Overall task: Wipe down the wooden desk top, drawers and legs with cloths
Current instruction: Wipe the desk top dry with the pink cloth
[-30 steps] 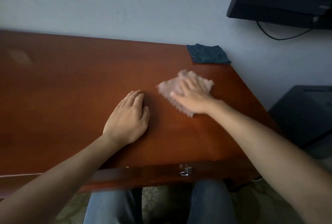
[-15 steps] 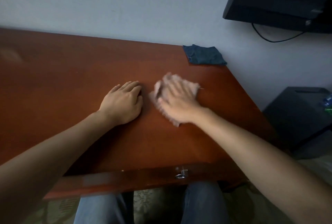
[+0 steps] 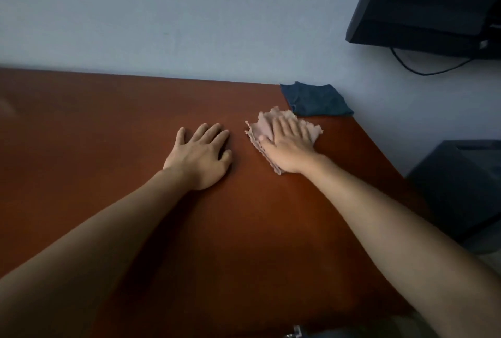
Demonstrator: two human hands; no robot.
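The reddish-brown wooden desk top (image 3: 95, 134) fills the lower part of the head view. My right hand (image 3: 288, 145) lies flat, fingers straight, pressing a pale pink cloth (image 3: 264, 127) onto the desk near its far right corner. A folded dark blue cloth (image 3: 315, 99) rests at that corner against the wall, just beyond the pink one. Left of the pink cloth, my left hand (image 3: 202, 154) rests palm down on the bare wood with fingers spread and holds nothing.
A pale wall runs along the desk's far edge. A black screen (image 3: 428, 1) with a hanging cable is mounted at the upper right. A dark box-like object (image 3: 461, 183) stands beside the desk's right edge. A metal drawer handle (image 3: 294, 333) peeks out at the bottom.
My right hand has slid the pink cloth farther away, toward the blue cloth at the corner. The view has leaned forward over the desk, hiding the front edge and my legs.
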